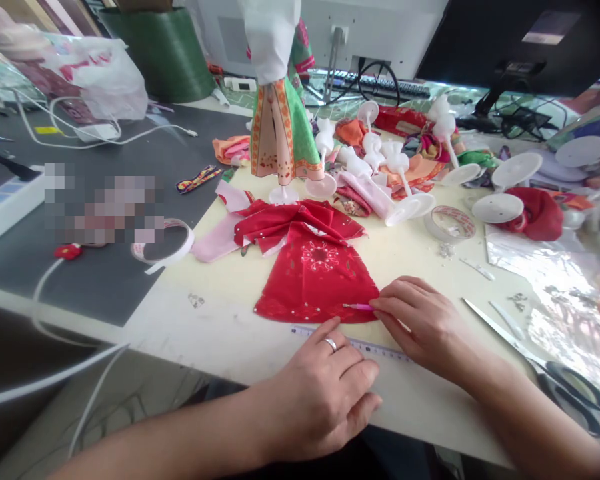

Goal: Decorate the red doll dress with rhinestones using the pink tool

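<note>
A small red doll dress (320, 277) lies flat on the pale table sheet, with a white floral pattern and small pearl-like dots along its hem. My right hand (423, 320) pinches a thin pink pen-like tool (359, 307), whose metal tip is at the lower part of the skirt. Just below the hem, my left hand (325, 377) rests with loosely bent fingers, its index fingertip by the skirt's edge. A ring is on one finger, and no object shows in this hand. Between my hands runs a ruler (375, 349), partly covered by the left one.
Scissors (545, 370) lie at right, near a clear plastic bag (575, 313). Tape rolls (450, 223) sit on both sides. Several white doll stands (403, 167) and cloth pieces crowd the back, beside a dressed doll form (280, 127). Cables (45, 287) cross the left side.
</note>
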The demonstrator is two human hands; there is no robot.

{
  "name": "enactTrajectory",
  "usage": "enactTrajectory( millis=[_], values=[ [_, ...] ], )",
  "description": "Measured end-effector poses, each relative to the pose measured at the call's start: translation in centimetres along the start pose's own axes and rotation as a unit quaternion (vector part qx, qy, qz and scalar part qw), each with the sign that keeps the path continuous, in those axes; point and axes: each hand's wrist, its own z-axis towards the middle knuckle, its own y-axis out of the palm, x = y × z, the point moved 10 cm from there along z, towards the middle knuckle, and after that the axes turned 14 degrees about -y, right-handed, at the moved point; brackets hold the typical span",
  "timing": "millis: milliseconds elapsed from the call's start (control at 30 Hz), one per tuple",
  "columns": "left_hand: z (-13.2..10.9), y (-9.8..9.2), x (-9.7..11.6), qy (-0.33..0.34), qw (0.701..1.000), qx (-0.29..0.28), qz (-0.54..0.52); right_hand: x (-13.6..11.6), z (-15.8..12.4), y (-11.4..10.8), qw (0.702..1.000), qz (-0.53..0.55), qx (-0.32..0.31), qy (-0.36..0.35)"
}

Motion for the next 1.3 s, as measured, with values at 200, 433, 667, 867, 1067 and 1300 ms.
enactTrajectory(
  millis=[200,433,667,867,1067,1300],
  values=[
    [0.1,-0.7,-0.1,0.004,0.999,0.029,-0.037,0.5,-0.4,0.1,0.999,0.021,-0.007,0.025],
    [-0.4,-4.5,-2.1,-0.049,0.971,0.185,-0.141,1.2,-1.0,0.0,0.993,0.097,0.018,0.070],
    [-0.1,-4.2,-7.5,-0.283,0.916,0.188,-0.212,0.8,-0.7,-0.4,0.978,0.181,0.055,0.093],
    [0.1,-3.8,-7.3,-0.279,0.915,0.194,-0.219,0.1,-0.6,-0.4,0.975,0.196,0.063,0.080],
    [0.1,-3.9,-7.3,-0.275,0.913,0.205,-0.220,-0.2,-0.5,-0.7,0.980,0.178,0.069,0.063],
    [0.1,-3.8,-7.2,-0.269,0.913,0.207,-0.227,-0.2,-0.7,-0.6,0.982,0.166,0.065,0.060]
  ],
)
